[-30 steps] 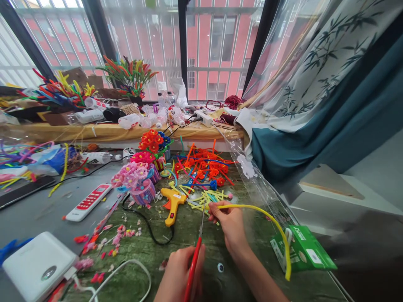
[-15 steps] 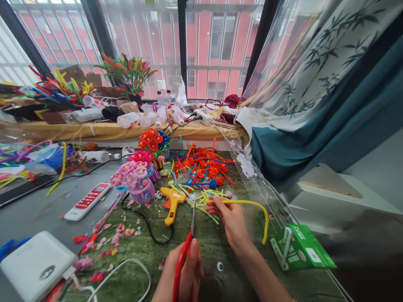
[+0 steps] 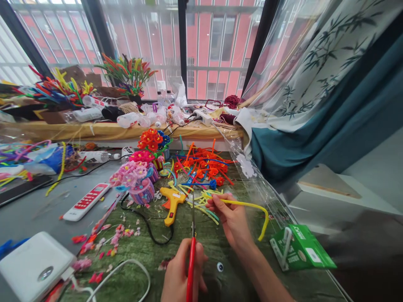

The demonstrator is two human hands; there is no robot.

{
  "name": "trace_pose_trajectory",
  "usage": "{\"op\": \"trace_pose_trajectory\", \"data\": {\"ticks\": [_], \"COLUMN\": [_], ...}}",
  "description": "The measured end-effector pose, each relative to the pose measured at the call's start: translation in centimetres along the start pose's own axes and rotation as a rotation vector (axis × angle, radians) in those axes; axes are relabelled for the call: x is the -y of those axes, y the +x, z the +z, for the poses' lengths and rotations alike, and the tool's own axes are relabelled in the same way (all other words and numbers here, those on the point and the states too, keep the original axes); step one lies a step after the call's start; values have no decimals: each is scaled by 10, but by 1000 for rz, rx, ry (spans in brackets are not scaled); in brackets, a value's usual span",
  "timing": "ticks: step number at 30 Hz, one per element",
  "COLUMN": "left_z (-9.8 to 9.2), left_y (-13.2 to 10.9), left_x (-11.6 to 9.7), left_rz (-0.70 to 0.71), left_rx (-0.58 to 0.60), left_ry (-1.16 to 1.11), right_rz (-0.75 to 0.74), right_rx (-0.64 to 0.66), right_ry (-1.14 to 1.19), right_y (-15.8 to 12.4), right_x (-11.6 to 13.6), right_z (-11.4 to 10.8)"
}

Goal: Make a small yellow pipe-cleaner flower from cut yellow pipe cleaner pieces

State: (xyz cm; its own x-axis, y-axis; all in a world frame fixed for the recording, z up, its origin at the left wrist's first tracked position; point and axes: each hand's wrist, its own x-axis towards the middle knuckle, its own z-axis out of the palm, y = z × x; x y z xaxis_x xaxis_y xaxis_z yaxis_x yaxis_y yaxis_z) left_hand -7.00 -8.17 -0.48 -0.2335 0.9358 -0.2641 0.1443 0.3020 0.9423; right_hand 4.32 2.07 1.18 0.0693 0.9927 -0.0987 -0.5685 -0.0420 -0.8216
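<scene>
My left hand (image 3: 182, 270) is closed around the red handles of a pair of scissors (image 3: 191, 264). Their blades point away from me and look nearly together. To the right, my right hand (image 3: 231, 216) pinches a yellow pipe cleaner (image 3: 248, 204) near one end. Its long free part bends down toward the right. Short pale yellow and green pipe cleaner pieces (image 3: 206, 205) lie beyond my fingertips. A yellow hot glue gun (image 3: 172, 203) rests on the table left of the blades.
Pipe cleaner flower pots (image 3: 142, 191) stand left of orange pipe cleaner flowers (image 3: 212, 161). A white remote (image 3: 86, 201), a power bank (image 3: 37, 264) with a cable, a googly eye (image 3: 220, 266) and a green carton (image 3: 302, 247) lie around. Bottles (image 3: 130, 119) crowd the windowsill.
The scissors have turned more upright in my left hand, which has shifted slightly right. My right hand has moved a little, and the pipe cleaner's free end has risen slightly.
</scene>
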Motion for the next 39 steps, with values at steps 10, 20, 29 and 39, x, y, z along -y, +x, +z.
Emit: {"op": "trace_pose_trajectory", "data": {"ticks": [10,20,29,39], "left_z": [2,3,4,5], "left_y": [-2,-5,-4,-2], "left_x": [0,-1,1,2], "left_rz": [52,48,40,45], "left_rx": [108,120,99,93], "left_ry": [52,3,-2,-20], "right_rz": [-40,-28,-24,-34], "right_rx": [-20,73,45,40], "right_ry": [76,91,92,81], "right_y": [0,-2,-1,-2], "right_x": [-7,-5,-7,-4], "right_z": [0,-1,-1,0]}}
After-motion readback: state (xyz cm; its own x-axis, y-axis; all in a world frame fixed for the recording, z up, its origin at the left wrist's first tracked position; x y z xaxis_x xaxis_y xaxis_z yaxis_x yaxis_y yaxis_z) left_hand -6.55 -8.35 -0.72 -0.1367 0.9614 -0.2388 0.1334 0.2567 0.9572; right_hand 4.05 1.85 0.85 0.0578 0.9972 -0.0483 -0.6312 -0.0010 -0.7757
